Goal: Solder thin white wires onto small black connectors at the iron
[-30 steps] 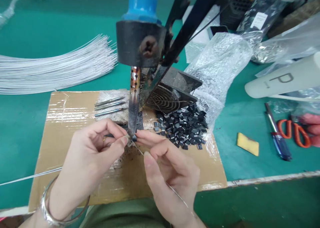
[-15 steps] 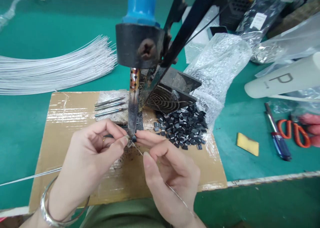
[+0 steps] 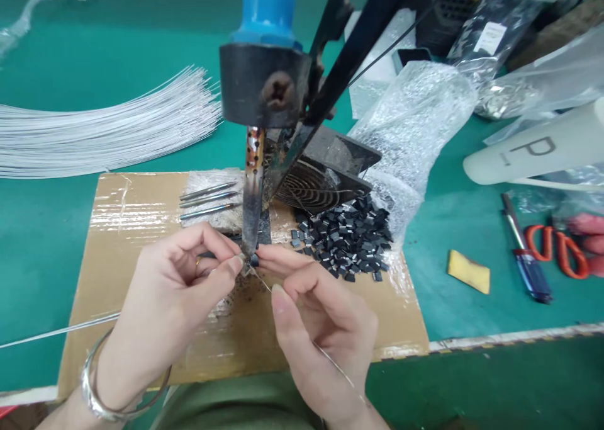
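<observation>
Nothing visibly moved: left hand (image 3: pixel 177 288), pinched together, item unclear; right hand (image 3: pixel 325 316), clamped on thin wire (image 3: pixel 262 282), over cardboard (image 3: pixel 117 228). Black pieces (image 3: pixel 352 238): cardboard's far right. Sponge (image 3: pixel 469 271): surface (image 3: pixel 436 228), beyond cardboard's right edge.

Blue iron handle (image 3: pixel 269 11), yellow sponge (image 3: pixel 469 271), orange-handled scissors (image 3: pixel 557 251)

The cardboard sheet (image 3: pixel 136 209) lies on the table (image 3: pixel 117 58), the soldering iron (image 3: pixel 253 197) above it. Metal rods (image 3: pixel 207 197) rest on its left rear, the wire bundle (image 3: pixel 117 134) beyond. The small parts (image 3: pixel 349 238) lie right, before the fan (image 3: pixel 325 181). Farther right come the sponge (image 3: pixel 469 271), the screwdriver (image 3: pixel 533 272) and, seemingly, scissors (image 3: pixel 561 254).
</observation>
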